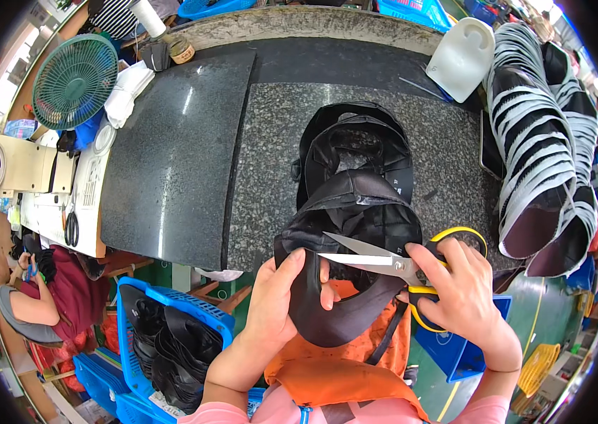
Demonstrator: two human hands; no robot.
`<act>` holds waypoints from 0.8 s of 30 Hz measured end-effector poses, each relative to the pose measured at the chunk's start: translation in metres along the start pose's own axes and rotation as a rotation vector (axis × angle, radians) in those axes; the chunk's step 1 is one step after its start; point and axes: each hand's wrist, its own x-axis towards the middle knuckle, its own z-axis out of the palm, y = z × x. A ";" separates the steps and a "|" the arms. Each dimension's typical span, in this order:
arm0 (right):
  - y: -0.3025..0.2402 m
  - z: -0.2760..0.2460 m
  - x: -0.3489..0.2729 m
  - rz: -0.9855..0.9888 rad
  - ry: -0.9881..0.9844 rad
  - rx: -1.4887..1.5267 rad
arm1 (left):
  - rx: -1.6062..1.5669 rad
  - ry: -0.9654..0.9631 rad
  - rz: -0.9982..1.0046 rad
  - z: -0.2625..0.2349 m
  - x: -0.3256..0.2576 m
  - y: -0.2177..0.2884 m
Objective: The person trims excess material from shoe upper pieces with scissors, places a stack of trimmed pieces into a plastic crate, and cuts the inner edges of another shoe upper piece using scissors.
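My left hand (276, 300) grips the edge of a black cap (338, 321), thumb on the outside and fingertips showing through its opening. The cap's curved brim points toward me. In my right hand (458, 293) is a pair of scissors (394, 264) with yellow and black handles, fingers through the loops. Their blades are apart and reach left across the cap, the tips close to my left thumb. Whether a blade touches the fabric I cannot tell. Just beyond lies another black cap (355, 116) on the speckled stone tabletop (270, 177), its inside partly showing.
Tall stacks of nested dark pieces with pale edges (532, 141) stand at the right, beside a white plastic jug (461, 60). A blue basket (129, 339) of black pieces sits lower left. Leftward are a green fan (75, 81), a cream machine (13, 165) and a seated person (27, 304).
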 end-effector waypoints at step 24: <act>0.014 -0.010 -0.008 -0.174 0.051 -0.039 | 0.138 -0.007 0.015 0.010 -0.015 -0.003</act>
